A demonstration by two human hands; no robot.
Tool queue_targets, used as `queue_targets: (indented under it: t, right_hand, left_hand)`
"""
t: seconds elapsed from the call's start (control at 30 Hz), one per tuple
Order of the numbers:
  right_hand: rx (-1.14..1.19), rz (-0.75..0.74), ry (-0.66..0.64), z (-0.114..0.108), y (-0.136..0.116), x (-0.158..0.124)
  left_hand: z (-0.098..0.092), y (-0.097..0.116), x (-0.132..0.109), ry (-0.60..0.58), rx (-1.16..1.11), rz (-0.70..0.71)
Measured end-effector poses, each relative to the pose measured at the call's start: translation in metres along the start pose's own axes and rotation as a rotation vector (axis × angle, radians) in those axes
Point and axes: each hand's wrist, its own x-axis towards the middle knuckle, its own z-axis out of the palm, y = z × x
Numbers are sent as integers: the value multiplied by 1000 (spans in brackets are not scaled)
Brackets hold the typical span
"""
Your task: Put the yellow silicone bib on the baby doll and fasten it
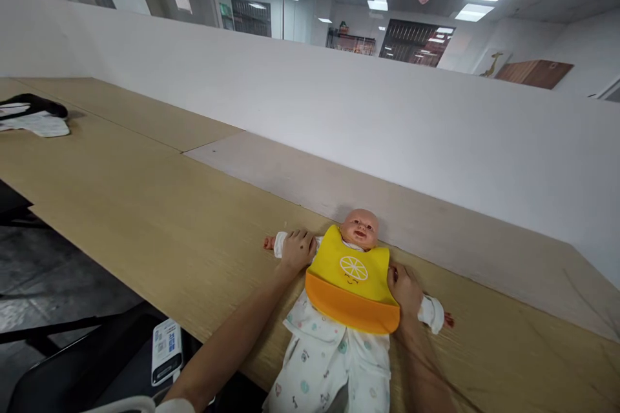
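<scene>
A baby doll (360, 228) lies face up on the wooden table (159, 187), its arms spread to both sides. It wears white patterned clothes (314, 358) and a yellow bib (355, 264) with a citrus slice print and an orange pocket (352, 303). My left hand (299, 248) is closed over the doll's sleeved arm at the left of the bib. On the other side, my right hand (405, 287) is closed around the other sleeved arm, beside the bib's right edge.
Black and white cloth items (36, 115) lie at the table's far left. A white wall (310, 103) with glass above it runs behind the table. At lower left, a white device (166, 350) rests on a black chair (92, 361).
</scene>
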Motion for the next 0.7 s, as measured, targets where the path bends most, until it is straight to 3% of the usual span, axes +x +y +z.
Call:
queue_targets:
  t: [0.13, 0.33, 0.5, 0.7]
  right_hand:
    - [3, 12, -30, 3, 2, 1]
    - [198, 101, 20, 3, 1, 1]
    - [27, 70, -111, -2, 0, 0]
    - [-19, 94, -160, -3, 3, 2]
  left_hand:
    - [-1, 1, 0, 10, 12, 2]
    - [1, 2, 0, -35, 31, 10]
    - [3, 3, -1, -27, 15, 8]
    - [3, 5, -1, -32, -56, -29]
